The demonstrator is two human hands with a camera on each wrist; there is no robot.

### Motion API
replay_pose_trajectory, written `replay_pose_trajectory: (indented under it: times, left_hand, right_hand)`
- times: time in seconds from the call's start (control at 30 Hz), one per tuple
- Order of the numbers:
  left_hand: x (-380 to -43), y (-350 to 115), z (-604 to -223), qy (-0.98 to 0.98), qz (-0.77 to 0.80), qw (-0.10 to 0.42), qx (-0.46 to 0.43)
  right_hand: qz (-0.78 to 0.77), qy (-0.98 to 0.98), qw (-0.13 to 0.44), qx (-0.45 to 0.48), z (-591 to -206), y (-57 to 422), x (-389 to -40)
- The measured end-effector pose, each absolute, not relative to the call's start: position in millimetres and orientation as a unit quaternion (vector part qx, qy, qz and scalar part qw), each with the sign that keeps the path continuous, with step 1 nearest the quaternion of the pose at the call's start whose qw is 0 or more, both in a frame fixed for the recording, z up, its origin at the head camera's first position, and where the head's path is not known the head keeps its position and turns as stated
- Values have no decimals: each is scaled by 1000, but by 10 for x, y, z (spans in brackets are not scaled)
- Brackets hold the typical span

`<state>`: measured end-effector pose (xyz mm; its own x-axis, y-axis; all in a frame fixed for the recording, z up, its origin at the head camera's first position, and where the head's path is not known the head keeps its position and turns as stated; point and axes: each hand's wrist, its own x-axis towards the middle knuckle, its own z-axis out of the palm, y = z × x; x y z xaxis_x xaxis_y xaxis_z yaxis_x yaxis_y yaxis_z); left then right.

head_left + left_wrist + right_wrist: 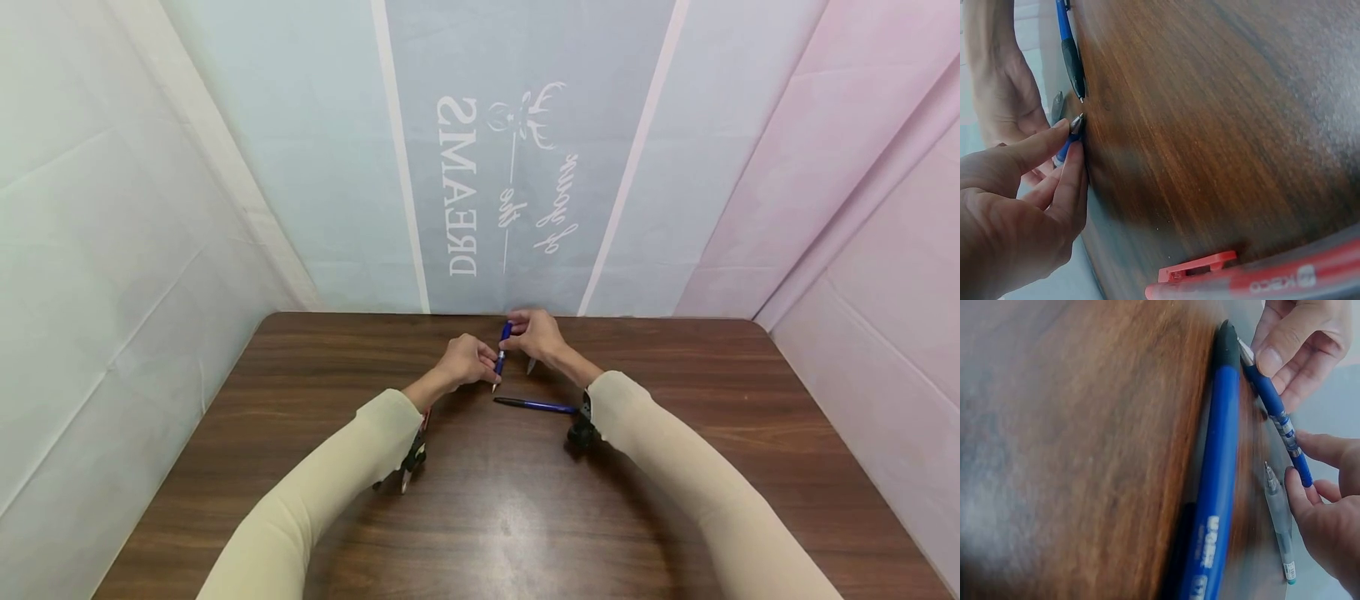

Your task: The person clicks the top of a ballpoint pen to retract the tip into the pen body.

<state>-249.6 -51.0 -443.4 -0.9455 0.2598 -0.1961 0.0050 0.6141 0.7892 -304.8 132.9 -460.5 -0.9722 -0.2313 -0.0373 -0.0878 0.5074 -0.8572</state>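
Near the table's back edge, both hands are on one blue pen (501, 354) with a silver middle band and a silver tip. By its tip end the pen is pinched between the thumb and fingers of my left hand (467, 360). At the other end, my right hand (538, 336) pinches it between thumb and fingers. The tip points toward me, close to the table. Beside it lies a second blue pen with a black grip (1216, 450), its black end near the held pen's tip. A clear pen with a green end (1280, 528) lies by the right hand.
A red pen (1260, 278) lies under the left forearm, mostly hidden in the head view. Another pen's pale tip (406, 482) shows beside the left sleeve. Behind the brown table (510, 533) hangs a printed cloth (337, 125), with pale cloths at both sides.
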Motion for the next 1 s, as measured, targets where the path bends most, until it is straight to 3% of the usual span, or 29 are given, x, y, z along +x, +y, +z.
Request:
replay_pose_trajectory:
  times: [1.0]
  left_hand:
    - [-2459, -539, -4470, 861, 484, 146, 59]
  right_hand:
    - [-702, 695, 155, -5, -4601, 1269, -3024]
